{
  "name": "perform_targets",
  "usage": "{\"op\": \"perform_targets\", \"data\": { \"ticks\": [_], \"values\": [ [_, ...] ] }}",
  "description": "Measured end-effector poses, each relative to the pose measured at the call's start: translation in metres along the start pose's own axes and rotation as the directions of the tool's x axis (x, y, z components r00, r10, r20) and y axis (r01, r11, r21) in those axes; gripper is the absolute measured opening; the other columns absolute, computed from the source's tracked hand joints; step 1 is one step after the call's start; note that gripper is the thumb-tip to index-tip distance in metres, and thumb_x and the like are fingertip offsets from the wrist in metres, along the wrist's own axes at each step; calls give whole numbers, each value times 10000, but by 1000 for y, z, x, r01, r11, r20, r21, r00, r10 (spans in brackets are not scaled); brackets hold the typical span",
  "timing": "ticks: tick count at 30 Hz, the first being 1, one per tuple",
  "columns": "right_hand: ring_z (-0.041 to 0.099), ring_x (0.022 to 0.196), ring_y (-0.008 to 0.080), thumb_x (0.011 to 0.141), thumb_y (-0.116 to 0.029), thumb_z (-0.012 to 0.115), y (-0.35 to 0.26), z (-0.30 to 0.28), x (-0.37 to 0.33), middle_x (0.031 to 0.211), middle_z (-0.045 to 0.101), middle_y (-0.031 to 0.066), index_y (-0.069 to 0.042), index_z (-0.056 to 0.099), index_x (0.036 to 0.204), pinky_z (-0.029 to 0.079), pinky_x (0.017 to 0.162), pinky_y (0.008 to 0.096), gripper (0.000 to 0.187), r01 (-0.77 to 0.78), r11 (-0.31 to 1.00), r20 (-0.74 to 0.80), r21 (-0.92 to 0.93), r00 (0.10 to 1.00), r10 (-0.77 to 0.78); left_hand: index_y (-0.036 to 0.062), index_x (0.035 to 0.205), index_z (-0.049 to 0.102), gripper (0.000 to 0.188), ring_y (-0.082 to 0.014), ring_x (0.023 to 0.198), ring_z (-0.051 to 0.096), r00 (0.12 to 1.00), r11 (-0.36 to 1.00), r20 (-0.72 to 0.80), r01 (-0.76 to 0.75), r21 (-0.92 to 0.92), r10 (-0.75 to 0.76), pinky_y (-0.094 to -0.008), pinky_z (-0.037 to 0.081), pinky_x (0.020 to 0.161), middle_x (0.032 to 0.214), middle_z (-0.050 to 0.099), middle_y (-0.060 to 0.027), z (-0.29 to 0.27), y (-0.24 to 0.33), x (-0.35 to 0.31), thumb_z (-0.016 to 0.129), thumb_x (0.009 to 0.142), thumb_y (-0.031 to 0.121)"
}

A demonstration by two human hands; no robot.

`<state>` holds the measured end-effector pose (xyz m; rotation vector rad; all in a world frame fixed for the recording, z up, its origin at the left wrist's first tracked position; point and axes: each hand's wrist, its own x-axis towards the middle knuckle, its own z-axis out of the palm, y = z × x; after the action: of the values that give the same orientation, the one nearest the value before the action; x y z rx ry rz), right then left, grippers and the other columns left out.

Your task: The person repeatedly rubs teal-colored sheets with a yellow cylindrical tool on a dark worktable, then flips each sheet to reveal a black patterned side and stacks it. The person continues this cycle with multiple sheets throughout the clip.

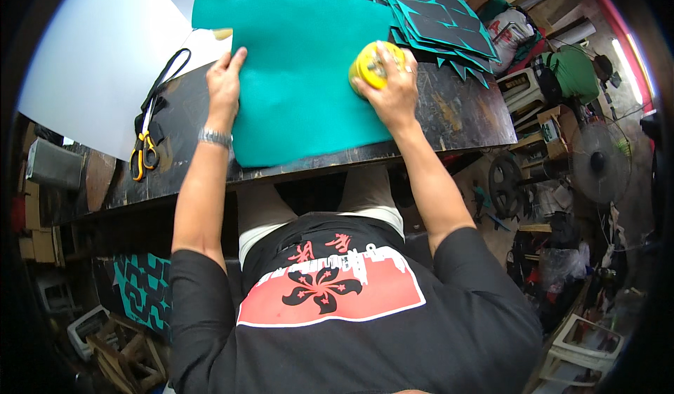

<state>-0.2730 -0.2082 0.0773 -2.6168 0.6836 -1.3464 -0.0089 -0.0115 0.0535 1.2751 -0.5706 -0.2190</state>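
Working at the dark tabletop (pixel 456 120), with the green sheet (pixel 302 92) spread over the middle and reaching close to the near edge. Judging by the hold, probably in the positioning step. Steadying the sheet's left edge with the left hand (pixel 224 82), narrow in grip; cannot tell how much is grasped beneath. Gripping the yellow container (pixel 364 71) with the right hand (pixel 394 89), curled around it above the sheet's right part; cannot tell whether in contact.

For the next move, probably maintain sheet alignment and control the container before loosening either grip.

Around the work, note the white sheet (pixel 91 57) across the far left corner; the stack of green-and-black sheets (pixel 442 22) at the far right corner, close to the green sheet; the scissors (pixel 145 152) toward the near left corner. Treat the stack as limiting rightward travel, the scissors as limiting leftward travel.
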Motion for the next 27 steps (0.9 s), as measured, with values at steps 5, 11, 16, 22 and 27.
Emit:
{"op": "perform_targets", "data": {
  "ticks": [5,11,16,22,27],
  "values": [
    [552,1171,460,661,-501,877,1,75,66,1414,429,242,-279,572,1399,568,876,528,829,-176,968,154,-176,967,204,4,1447,480,687,-297,1238,573,929,256,-75,-22,966,363,-440,464,1017,1362,581,-205,-11,9,31,775,879,255],
    [638,1062,417,665,-625,844,4,88,74,1304,504,221,-266,631,1355,558,890,496,806,-103,946,154,-307,976,156,143,1540,406,700,-321,1519,264,672,343,697,-612,713,-251,-542,188,1226,1625,328,-153,28,7,-95,536,982,545],
    [605,1121,366,652,-532,863,-57,107,69,1209,616,174,-186,641,1319,535,921,484,783,-21,982,111,-186,993,43,125,1521,426,640,-306,1494,312,676,373,734,-667,645,-62,-520,202,1230,1589,391,-149,28,-6,-108,474,1017,516],
    [576,1116,461,617,-389,917,-212,160,45,1349,505,319,-240,607,1341,587,841,476,802,94,974,327,207,931,-160,186,1578,347,626,-343,1512,283,644,320,764,-716,620,-40,-564,175,1223,1661,272,-120,23,-16,-106,467,1008,415],
    [579,1116,465,634,-383,896,-202,168,49,1371,487,330,-260,609,1338,580,870,493,771,87,967,348,240,922,-169,204,1573,356,622,-351,1514,271,692,403,721,-668,626,27,-568,188,1216,1647,295,-138,25,-20,-104,499,1000,398]
  ]
}}
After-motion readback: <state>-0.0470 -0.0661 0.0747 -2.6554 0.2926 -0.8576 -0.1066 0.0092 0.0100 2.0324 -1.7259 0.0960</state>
